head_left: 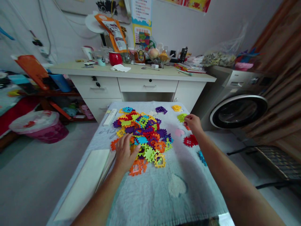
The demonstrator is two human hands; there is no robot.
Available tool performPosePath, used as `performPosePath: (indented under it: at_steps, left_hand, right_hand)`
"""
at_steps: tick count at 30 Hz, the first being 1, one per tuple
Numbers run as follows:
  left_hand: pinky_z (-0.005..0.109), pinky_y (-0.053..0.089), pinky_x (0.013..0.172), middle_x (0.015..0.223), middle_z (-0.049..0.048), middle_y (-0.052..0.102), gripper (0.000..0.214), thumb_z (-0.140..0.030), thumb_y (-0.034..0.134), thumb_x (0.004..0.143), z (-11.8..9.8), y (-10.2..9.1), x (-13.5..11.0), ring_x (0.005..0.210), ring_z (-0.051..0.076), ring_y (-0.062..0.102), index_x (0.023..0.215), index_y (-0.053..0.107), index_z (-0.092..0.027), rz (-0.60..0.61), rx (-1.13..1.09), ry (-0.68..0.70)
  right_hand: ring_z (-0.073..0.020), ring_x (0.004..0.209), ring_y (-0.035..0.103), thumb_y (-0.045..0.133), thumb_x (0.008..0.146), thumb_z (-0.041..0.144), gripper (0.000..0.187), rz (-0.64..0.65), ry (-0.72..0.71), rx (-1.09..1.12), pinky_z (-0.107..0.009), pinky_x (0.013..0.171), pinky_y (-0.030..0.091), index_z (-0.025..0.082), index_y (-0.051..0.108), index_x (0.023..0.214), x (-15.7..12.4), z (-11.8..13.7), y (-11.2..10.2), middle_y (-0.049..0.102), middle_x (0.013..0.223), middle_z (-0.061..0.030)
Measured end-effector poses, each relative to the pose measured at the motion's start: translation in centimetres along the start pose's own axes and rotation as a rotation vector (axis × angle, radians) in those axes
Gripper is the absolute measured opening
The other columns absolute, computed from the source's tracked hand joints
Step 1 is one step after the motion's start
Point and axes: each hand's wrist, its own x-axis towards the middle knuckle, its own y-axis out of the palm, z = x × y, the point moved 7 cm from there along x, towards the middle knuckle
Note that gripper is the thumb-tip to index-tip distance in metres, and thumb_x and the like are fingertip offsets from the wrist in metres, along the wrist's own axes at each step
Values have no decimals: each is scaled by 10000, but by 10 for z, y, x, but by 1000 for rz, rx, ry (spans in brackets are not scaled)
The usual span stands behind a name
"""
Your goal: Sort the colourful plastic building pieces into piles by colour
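A heap of interlocking plastic building pieces [141,128] in several colours covers the middle of the cloth-topped table. My left hand [124,153] rests at the heap's near left edge, fingers spread and touching pieces. On the right side my right hand [193,123] has its fingers pinched together; what they hold, if anything, is hidden. Just below its fingertips shows an orange piece [187,126], and green pieces [181,117] lie beside them. Around there are yellow pieces [176,108], red pieces [190,141], blue pieces [202,158] and purple pieces [161,110], grouped by colour.
A long white box [82,185] lies along the table's left side, and a white strip-shaped object [110,117] sits at the far left corner. Behind stands a cluttered white desk [148,84]. A washing machine [237,110] is at right, a pink bin [39,128] at left.
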Motion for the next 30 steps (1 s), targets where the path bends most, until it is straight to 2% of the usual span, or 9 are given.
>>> performPosePath:
  at_steps: [5,10,17,21,24,26,30]
  left_hand:
    - [525,338,1104,1359,161,487,534,-442,501,906,2,0,0,1311,307,420,1359,430,-169,-5,0,-16]
    - [518,341,1102,1356,156,490,536,-441,503,903,3,0,0,1313,303,420,1361,430,-174,3,-13,-21]
    - [520,347,1099,1356,158,488,540,-443,503,904,4,1,0,1315,302,417,1366,423,-175,3,-11,-25]
    - [518,343,1103,1362,160,486,538,-445,496,906,4,1,0,1317,303,418,1363,427,-170,4,-13,-28]
    - [516,338,1109,1365,154,488,532,-446,500,902,4,1,0,1314,301,423,1358,436,-178,4,-18,-30]
    - [516,335,1111,1367,149,488,530,-445,504,900,4,1,0,1312,300,426,1357,439,-186,3,-20,-34]
    - [515,331,1114,1373,146,483,530,-449,502,900,4,1,0,1317,300,420,1357,437,-188,11,-15,-40]
  right_hand:
    - [-160,672,642,605,718,172,147,-171,17,-265,-254,647,503,141,696,828,50,-12,-20,690,735,-54]
    - [-202,838,647,560,748,117,232,-211,-34,-477,-286,783,483,135,738,897,66,-9,-19,720,904,-103]
    - [-210,935,632,540,772,95,314,-75,-97,-672,-282,843,470,123,740,1014,65,-18,-2,682,1044,-136]
    - [-209,953,634,547,808,122,306,2,-115,-742,-284,863,474,134,724,1057,62,-23,2,660,1059,-128]
    - [-224,1006,629,592,815,172,321,30,-123,-778,-298,898,473,154,692,1119,59,-24,3,610,1153,-148]
    - [-245,1052,620,647,803,242,427,52,-103,-786,-321,911,478,170,626,1223,57,-24,5,573,1215,-162]
    - [-304,1140,590,738,741,432,769,133,20,-803,-383,904,492,183,429,1400,57,-28,12,547,1269,-191]
